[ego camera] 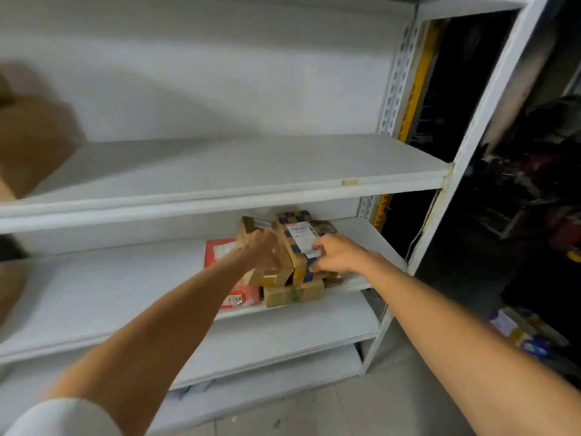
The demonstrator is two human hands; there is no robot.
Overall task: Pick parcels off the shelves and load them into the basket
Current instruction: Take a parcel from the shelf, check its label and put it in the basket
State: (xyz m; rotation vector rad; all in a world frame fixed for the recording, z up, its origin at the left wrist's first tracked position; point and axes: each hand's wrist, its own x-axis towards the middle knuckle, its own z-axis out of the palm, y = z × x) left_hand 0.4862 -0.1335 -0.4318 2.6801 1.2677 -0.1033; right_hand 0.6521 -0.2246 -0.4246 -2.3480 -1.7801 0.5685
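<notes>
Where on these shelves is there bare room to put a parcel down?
The upper shelf is bare right of the brown box. The lower shelf is bare left of the red packet; its right end is crowded with parcels.

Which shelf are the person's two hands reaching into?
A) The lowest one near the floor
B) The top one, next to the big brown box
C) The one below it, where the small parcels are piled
C: both the left hand and the right hand are on the pile of small parcels on the second shelf, under the upper shelf.
</notes>
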